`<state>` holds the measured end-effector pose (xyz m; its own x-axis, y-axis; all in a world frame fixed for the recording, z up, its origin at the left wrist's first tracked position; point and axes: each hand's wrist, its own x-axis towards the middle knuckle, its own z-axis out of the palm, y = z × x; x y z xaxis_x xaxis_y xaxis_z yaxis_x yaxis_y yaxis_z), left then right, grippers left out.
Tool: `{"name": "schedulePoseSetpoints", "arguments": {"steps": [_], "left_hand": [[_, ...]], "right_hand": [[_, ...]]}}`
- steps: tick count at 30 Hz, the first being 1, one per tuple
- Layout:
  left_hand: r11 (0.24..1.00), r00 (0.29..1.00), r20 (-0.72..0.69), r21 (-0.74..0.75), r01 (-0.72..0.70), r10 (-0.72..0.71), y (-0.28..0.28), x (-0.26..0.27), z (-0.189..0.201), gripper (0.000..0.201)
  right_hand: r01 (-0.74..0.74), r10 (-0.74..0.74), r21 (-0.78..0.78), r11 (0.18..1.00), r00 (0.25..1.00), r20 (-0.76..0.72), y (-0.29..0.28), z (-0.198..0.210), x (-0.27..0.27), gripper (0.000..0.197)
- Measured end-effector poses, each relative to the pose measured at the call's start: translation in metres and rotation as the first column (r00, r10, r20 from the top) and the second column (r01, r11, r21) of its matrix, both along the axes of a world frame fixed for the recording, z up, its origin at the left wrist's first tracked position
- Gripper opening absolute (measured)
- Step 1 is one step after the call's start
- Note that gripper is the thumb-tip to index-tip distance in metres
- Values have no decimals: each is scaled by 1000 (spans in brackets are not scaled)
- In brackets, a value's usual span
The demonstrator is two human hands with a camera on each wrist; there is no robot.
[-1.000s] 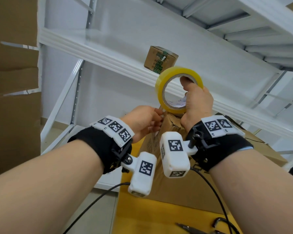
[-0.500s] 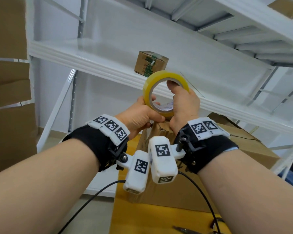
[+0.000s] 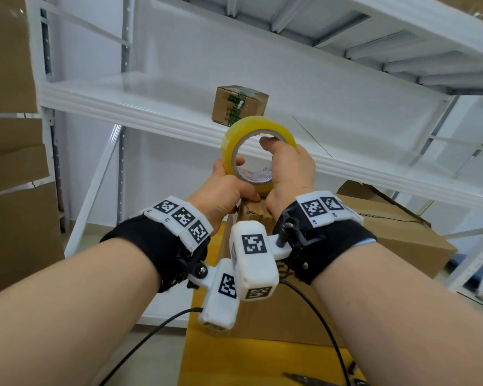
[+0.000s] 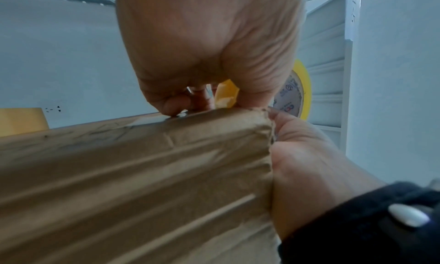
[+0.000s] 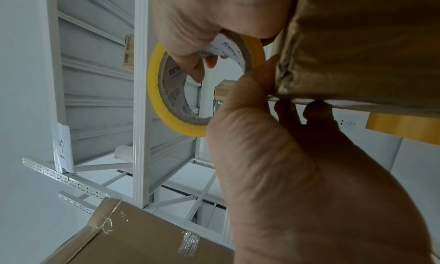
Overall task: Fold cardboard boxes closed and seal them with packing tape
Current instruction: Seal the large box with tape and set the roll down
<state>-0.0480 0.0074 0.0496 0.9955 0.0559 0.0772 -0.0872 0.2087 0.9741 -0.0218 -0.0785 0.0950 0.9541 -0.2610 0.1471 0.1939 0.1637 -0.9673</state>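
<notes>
A yellow roll of packing tape stands on edge just above the near top corner of a brown cardboard box. My right hand grips the roll, thumb hooked through its core. My left hand pinches the roll's lower left rim, thumb outside and a fingertip inside. In the left wrist view the left hand is curled at the box's crumpled top edge, the roll behind it. The right wrist view shows the roll beside that box corner.
White metal shelving rises behind, with a small taped carton on it. Flat cardboard is stacked at the left. The box stands on a yellow table with a dark tool near the front. Another taped box lies below.
My left hand has left the spot under the roll and now pinches the roll's rim. Both hands and the roll have come closer together over the box corner.
</notes>
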Motion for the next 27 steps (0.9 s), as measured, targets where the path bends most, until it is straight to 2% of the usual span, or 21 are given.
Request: {"name": "schedulePoseSetpoints", "arguments": {"steps": [6, 13, 22, 27], "left_hand": [[999, 1000, 15, 54, -10, 9, 0, -4, -1, 78], [993, 998, 69, 114, 5, -13, 3, -1, -4, 61], [981, 993, 109, 191, 20, -41, 5, 1, -6, 55], [976, 991, 130, 216, 0, -28, 2, -4, -2, 64]], "right_hand": [[9, -9, -30, 1000, 1000, -13, -3, 4, -6, 11], [5, -5, -13, 1000, 998, -56, -14, 11, -5, 13], [-26, 20, -109, 994, 998, -54, -19, 14, 0, 13], [-74, 62, -104, 992, 992, -114, -22, 19, 2, 16]]}}
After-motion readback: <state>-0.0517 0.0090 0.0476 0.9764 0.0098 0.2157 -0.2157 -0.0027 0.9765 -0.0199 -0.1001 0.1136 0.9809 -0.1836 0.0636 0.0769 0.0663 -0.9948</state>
